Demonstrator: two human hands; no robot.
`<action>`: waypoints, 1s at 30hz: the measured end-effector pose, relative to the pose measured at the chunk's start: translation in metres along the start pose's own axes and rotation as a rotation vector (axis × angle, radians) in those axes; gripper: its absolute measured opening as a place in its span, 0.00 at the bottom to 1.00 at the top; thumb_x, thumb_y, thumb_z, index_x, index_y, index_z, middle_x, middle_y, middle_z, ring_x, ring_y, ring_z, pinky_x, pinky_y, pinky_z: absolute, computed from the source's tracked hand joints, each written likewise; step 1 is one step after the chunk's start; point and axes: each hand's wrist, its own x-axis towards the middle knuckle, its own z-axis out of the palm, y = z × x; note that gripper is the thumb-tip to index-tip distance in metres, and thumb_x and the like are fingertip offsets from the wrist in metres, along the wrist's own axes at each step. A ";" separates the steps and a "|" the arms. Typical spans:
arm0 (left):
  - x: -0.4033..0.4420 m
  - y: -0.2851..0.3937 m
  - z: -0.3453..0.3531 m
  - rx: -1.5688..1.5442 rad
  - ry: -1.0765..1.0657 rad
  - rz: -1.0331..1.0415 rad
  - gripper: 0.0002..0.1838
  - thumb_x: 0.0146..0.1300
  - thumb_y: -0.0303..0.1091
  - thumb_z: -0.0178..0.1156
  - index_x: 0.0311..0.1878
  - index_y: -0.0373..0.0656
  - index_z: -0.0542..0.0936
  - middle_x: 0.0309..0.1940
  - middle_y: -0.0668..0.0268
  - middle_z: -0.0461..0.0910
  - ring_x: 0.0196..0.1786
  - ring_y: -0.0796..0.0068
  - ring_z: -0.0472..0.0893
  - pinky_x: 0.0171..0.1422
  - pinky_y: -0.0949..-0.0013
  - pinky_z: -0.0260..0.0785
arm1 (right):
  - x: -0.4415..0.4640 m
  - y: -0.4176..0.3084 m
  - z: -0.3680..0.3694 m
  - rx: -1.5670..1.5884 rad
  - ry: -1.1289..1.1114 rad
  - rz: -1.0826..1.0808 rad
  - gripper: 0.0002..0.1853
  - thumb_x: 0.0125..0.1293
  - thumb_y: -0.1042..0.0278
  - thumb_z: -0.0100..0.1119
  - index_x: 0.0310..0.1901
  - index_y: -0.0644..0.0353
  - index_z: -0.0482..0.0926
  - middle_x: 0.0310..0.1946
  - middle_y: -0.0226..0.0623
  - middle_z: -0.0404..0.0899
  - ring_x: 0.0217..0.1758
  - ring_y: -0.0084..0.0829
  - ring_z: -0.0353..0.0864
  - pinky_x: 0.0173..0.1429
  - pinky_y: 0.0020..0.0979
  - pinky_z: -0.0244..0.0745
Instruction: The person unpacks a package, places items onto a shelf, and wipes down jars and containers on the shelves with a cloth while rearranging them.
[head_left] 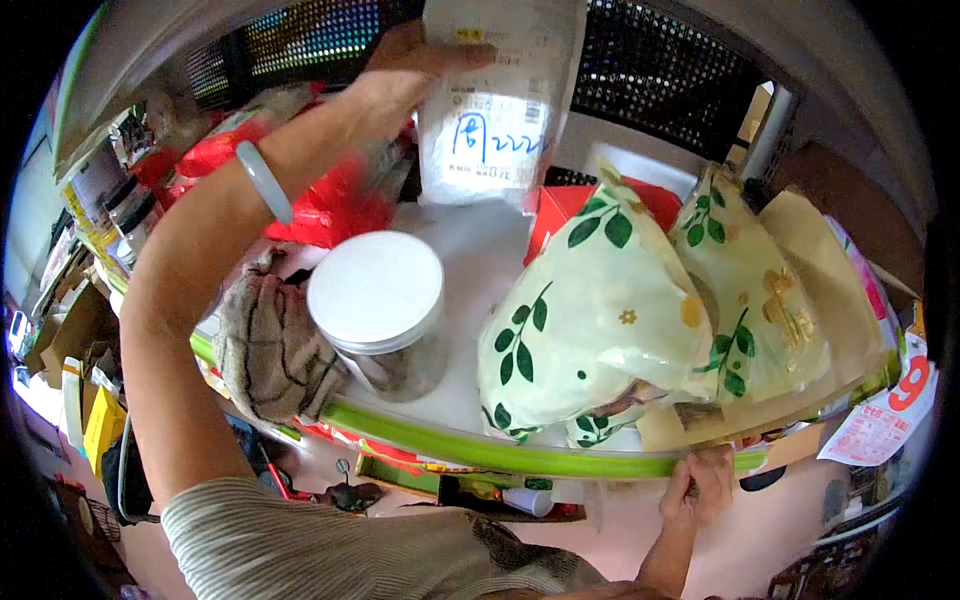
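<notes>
My left hand (pixel 425 58), with a pale bangle (pixel 264 182) on its wrist, grips a whitish package (pixel 482 175) by its upper left side. Printed text and large blue handwriting cover the package's front. It is held upright at the back of the shelf (pixel 470 270). My right hand (pixel 703 482) is closed at the shelf's green front edge (pixel 480 455), fingers curled against it. Between them stand a clear jar with a white lid (pixel 376 285) and pale green leaf-patterned bags (pixel 600 320).
Left of the jar lies a grey-brown cloth (pixel 275 345), with red plastic packages (pixel 340 205) behind. A red box (pixel 548 215) sits behind the bags. A black perforated panel (pixel 660 75) backs the shelf. A paper price tag (pixel 890 410) hangs at the right.
</notes>
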 end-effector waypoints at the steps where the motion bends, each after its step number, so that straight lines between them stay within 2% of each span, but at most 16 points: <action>1: -0.006 0.002 0.002 -0.085 -0.012 -0.001 0.21 0.55 0.33 0.62 0.51 0.33 0.73 0.45 0.53 0.78 0.43 0.63 0.81 0.48 0.63 0.76 | 0.000 -0.001 -0.001 -0.021 -0.011 -0.007 0.06 0.53 0.80 0.53 0.34 0.64 0.71 0.25 0.43 0.73 0.22 0.38 0.69 0.30 0.38 0.67; 5: -0.021 0.014 0.008 -0.301 0.028 -0.109 0.20 0.57 0.27 0.58 0.53 0.30 0.69 0.46 0.49 0.77 0.43 0.62 0.81 0.47 0.64 0.78 | -0.002 0.001 0.000 0.023 0.032 0.006 0.07 0.52 0.81 0.53 0.34 0.64 0.72 0.25 0.42 0.73 0.22 0.38 0.69 0.30 0.37 0.66; 9: -0.019 0.021 0.004 -0.382 0.033 -0.125 0.19 0.58 0.26 0.57 0.52 0.29 0.69 0.44 0.49 0.77 0.43 0.62 0.81 0.45 0.65 0.79 | 0.002 -0.003 -0.001 0.031 0.038 0.023 0.07 0.50 0.81 0.53 0.33 0.63 0.73 0.24 0.41 0.72 0.22 0.38 0.68 0.28 0.36 0.65; 13: -0.014 0.021 -0.010 -0.334 0.022 -0.113 0.21 0.56 0.28 0.60 0.52 0.31 0.69 0.42 0.52 0.77 0.43 0.65 0.81 0.46 0.65 0.78 | 0.007 -0.007 0.000 -0.008 0.047 0.054 0.09 0.45 0.82 0.54 0.30 0.61 0.73 0.23 0.38 0.72 0.22 0.36 0.70 0.26 0.33 0.66; 14: -0.014 0.023 -0.012 -0.230 0.062 -0.094 0.20 0.57 0.28 0.60 0.53 0.35 0.70 0.43 0.55 0.78 0.46 0.64 0.79 0.52 0.63 0.75 | 0.008 -0.007 0.001 0.004 0.054 0.041 0.08 0.46 0.82 0.54 0.31 0.62 0.73 0.23 0.39 0.72 0.22 0.37 0.69 0.27 0.34 0.65; 17: 0.005 0.001 -0.044 0.041 0.061 0.078 0.20 0.57 0.27 0.59 0.54 0.37 0.70 0.44 0.57 0.77 0.48 0.62 0.78 0.57 0.62 0.71 | 0.007 -0.009 0.000 0.036 0.045 0.023 0.08 0.47 0.82 0.53 0.32 0.64 0.73 0.23 0.42 0.71 0.22 0.38 0.68 0.27 0.36 0.65; 18: 0.006 0.005 -0.042 0.112 0.145 0.060 0.23 0.57 0.26 0.58 0.57 0.38 0.67 0.48 0.57 0.75 0.48 0.61 0.77 0.58 0.61 0.70 | 0.010 -0.010 -0.001 0.047 0.031 0.022 0.08 0.47 0.83 0.53 0.32 0.64 0.73 0.23 0.42 0.71 0.22 0.38 0.68 0.27 0.35 0.65; 21: 0.009 -0.011 -0.059 0.037 0.282 0.001 0.24 0.55 0.29 0.61 0.56 0.46 0.68 0.51 0.58 0.73 0.49 0.61 0.76 0.52 0.57 0.72 | 0.010 -0.010 0.001 0.022 0.011 0.017 0.08 0.48 0.83 0.53 0.32 0.65 0.73 0.22 0.42 0.71 0.23 0.39 0.68 0.28 0.35 0.65; 24: 0.008 -0.022 -0.074 0.006 0.357 -0.086 0.27 0.55 0.28 0.62 0.58 0.49 0.66 0.53 0.57 0.72 0.50 0.59 0.75 0.50 0.57 0.73 | 0.008 -0.010 0.001 0.004 0.002 0.016 0.07 0.49 0.83 0.53 0.32 0.66 0.72 0.22 0.42 0.72 0.22 0.39 0.68 0.29 0.35 0.65; 26: 0.028 -0.064 -0.121 0.541 -0.001 0.635 0.28 0.55 0.26 0.61 0.57 0.46 0.60 0.51 0.56 0.71 0.53 0.58 0.74 0.50 0.52 0.74 | 0.008 -0.008 0.004 0.010 0.009 0.002 0.07 0.50 0.83 0.53 0.32 0.66 0.72 0.22 0.42 0.72 0.22 0.39 0.68 0.29 0.36 0.65; 29: 0.016 -0.064 -0.115 0.605 -0.128 0.511 0.33 0.54 0.27 0.64 0.57 0.48 0.54 0.54 0.57 0.68 0.55 0.56 0.72 0.57 0.52 0.69 | 0.006 -0.008 0.005 0.000 0.026 0.001 0.07 0.49 0.83 0.53 0.31 0.66 0.73 0.22 0.41 0.72 0.22 0.38 0.69 0.28 0.36 0.65; 30: 0.007 -0.046 -0.090 0.303 -0.023 0.098 0.32 0.53 0.27 0.64 0.57 0.48 0.55 0.53 0.57 0.68 0.55 0.56 0.72 0.59 0.54 0.68 | 0.006 -0.008 0.006 -0.019 0.037 0.010 0.07 0.47 0.83 0.54 0.30 0.64 0.73 0.22 0.39 0.72 0.22 0.37 0.70 0.27 0.35 0.64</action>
